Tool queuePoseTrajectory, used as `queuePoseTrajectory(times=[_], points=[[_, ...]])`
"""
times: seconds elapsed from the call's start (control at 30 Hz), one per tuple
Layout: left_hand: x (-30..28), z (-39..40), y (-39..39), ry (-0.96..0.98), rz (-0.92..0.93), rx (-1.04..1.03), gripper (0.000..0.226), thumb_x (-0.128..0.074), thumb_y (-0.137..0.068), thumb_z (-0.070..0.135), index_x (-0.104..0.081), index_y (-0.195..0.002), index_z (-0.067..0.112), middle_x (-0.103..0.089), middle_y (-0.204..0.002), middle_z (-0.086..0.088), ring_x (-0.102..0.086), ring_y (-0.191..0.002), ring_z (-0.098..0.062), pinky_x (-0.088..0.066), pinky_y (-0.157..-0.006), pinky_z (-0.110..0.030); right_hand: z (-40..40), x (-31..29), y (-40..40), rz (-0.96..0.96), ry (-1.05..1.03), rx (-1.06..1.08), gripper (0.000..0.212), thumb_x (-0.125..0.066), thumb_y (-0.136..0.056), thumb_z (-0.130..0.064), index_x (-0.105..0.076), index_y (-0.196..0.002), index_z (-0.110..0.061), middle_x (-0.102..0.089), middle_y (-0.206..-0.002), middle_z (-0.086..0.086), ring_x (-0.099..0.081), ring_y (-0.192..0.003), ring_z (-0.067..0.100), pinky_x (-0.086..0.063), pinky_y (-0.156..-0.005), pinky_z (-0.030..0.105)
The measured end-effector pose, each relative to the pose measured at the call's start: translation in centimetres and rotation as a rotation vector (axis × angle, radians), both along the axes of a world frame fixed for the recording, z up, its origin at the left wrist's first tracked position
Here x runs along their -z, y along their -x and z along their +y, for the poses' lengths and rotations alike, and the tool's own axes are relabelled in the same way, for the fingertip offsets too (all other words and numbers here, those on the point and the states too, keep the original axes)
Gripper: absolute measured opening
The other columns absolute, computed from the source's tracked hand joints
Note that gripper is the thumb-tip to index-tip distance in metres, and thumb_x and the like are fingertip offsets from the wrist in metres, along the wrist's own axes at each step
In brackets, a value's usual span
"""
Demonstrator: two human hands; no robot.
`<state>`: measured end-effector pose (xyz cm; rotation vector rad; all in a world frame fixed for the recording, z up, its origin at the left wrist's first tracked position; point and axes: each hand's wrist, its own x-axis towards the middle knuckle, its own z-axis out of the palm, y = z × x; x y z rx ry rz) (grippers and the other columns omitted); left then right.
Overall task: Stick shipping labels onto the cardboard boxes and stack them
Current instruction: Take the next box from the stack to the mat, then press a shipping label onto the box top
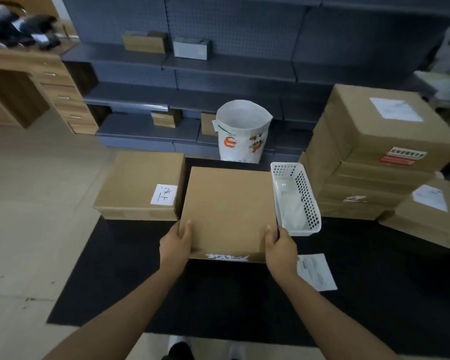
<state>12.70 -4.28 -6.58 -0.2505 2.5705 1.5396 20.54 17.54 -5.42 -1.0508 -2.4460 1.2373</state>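
A plain brown cardboard box point(227, 209) with a bare top sits at the middle of the black table point(218, 294). My left hand point(176, 245) grips its near left corner and my right hand point(281, 246) grips its near right corner. A white shipping label sheet point(317, 271) lies flat on the table just right of my right hand. To the left rests a second box point(138, 183) with a small handwritten white label point(163, 194). At the right stands a stack of labelled boxes point(374, 152), with one more labelled box point(429, 211) beside it.
A white perforated plastic basket point(296, 198) with pale contents sits against the held box's right side. A white woven sack point(242, 131) stands open behind the table. Grey shelving point(192, 66) with a few small boxes lines the back; wooden drawers point(63, 94) are at left.
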Motion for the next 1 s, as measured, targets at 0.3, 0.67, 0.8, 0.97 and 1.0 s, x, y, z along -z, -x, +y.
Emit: queuePoseTrajectory(times=[0.3, 0.67, 0.8, 0.97, 1.0], points=[[4.2, -1.0, -5.5, 0.047, -0.085, 0.061, 0.033, -0.044, -0.097, 0.044, -0.06, -0.115, 0.022, -0.062, -0.096, 0.01, -0.055, -0.083, -0.004, -0.041, -0.073, -0.023, -0.7, 4.3, -5.0, -0.202, 0.119, -0.03, 0.043, -0.04, -0.1, -0.037, -0.052, -0.128, -0.005, -0.06, -0.119, 0.014, -0.057, -0.107, 0.028, -0.047, -0.093, 0.043], [5.8, -2.4, -6.1, 0.122, -0.156, 0.146, 0.042, -0.048, -0.093, 0.05, -0.054, -0.121, 0.018, -0.057, -0.093, 0.013, -0.054, -0.081, 0.0, -0.04, -0.063, -0.016, 0.1, 5.0, -6.3, -0.284, 0.101, -0.152, 0.051, -0.041, -0.099, -0.042, -0.044, -0.136, -0.007, -0.056, -0.127, 0.012, -0.055, -0.112, 0.024, -0.046, -0.092, 0.037], [4.3, -2.3, -5.0, 0.308, -0.117, 0.15, 0.039, -0.051, -0.091, 0.044, -0.052, -0.124, 0.022, -0.06, -0.113, 0.004, -0.056, -0.095, -0.012, -0.05, -0.082, -0.036, 2.3, 3.6, -7.1, -0.402, -0.133, -0.342, 0.057, -0.035, -0.098, -0.051, -0.041, -0.14, -0.013, -0.052, -0.133, 0.009, -0.05, -0.121, 0.021, -0.043, -0.1, 0.037], [1.3, 1.9, -3.2, 0.639, 0.256, 0.37, 0.038, -0.053, -0.09, 0.03, -0.051, -0.126, 0.017, -0.054, -0.127, 0.0, -0.047, -0.119, -0.021, -0.034, -0.1, -0.039, 6.1, 2.0, -7.9, -0.536, -0.495, -0.472, 0.046, -0.037, -0.101, -0.041, -0.04, -0.139, -0.013, -0.048, -0.137, 0.006, -0.046, -0.124, 0.019, -0.038, -0.102, 0.029], [1.0, 3.2, -3.3, 0.655, 0.299, 0.439, 0.038, -0.052, -0.091, 0.03, -0.051, -0.127, 0.017, -0.053, -0.129, 0.0, -0.046, -0.121, -0.021, -0.032, -0.101, -0.037, 6.9, 1.9, -8.2, -0.555, -0.529, -0.477, 0.045, -0.038, -0.101, -0.039, -0.04, -0.138, -0.013, -0.048, -0.137, 0.005, -0.045, -0.123, 0.018, -0.038, -0.102, 0.028]])
